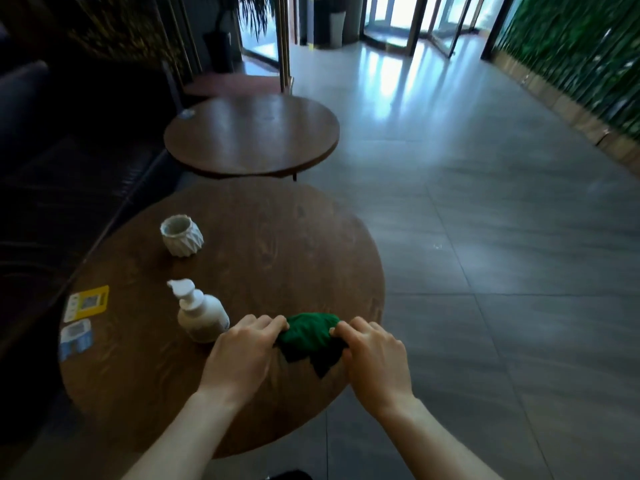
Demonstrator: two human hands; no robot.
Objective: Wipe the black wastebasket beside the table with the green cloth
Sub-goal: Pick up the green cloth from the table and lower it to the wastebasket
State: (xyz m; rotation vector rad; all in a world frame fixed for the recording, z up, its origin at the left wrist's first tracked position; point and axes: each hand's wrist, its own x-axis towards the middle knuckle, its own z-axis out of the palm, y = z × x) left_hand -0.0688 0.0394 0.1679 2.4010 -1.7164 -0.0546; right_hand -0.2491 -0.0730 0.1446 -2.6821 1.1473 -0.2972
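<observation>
A crumpled green cloth (309, 336) sits over the near right part of a round dark wooden table (277, 244). My left hand (242, 351) grips its left end and my right hand (374, 355) grips its right end, fingers curled into the fabric. A dark shape (291, 475) shows at the bottom edge under the table; I cannot tell whether it is the black wastebasket.
On the same table stand a white pump bottle (201, 315) just left of my left hand, a white faceted cup (181, 235) farther back, and two cards (83, 317) at the left edge. A second round table (251, 133) stands behind. Grey tiled floor (485, 237) lies to the right, a dark sofa (52, 168) to the left.
</observation>
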